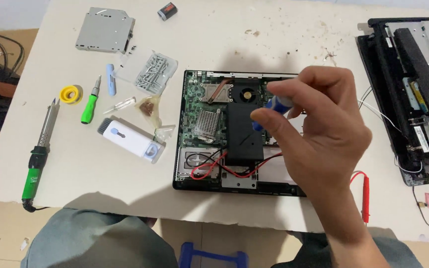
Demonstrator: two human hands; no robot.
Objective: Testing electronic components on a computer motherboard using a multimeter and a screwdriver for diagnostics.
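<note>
My right hand [316,131] is raised over an opened laptop base [189,144], fingers pinched around the blue handle of a small screwdriver [273,106]. The base shows a green circuit board, a copper heat pipe, a round fan [247,93], a black cover [243,133] and red wires [214,166]. My hand hides the right part of the base. My left hand is out of sight.
On the white table [100,164] lie a green-handled soldering iron [39,154], a green screwdriver [90,101], a yellow tape roll [70,94], a bag of screws [152,71], a grey drive [104,31], a white-blue cleaning kit [132,140], a red probe [365,196] and another dismantled laptop [413,94].
</note>
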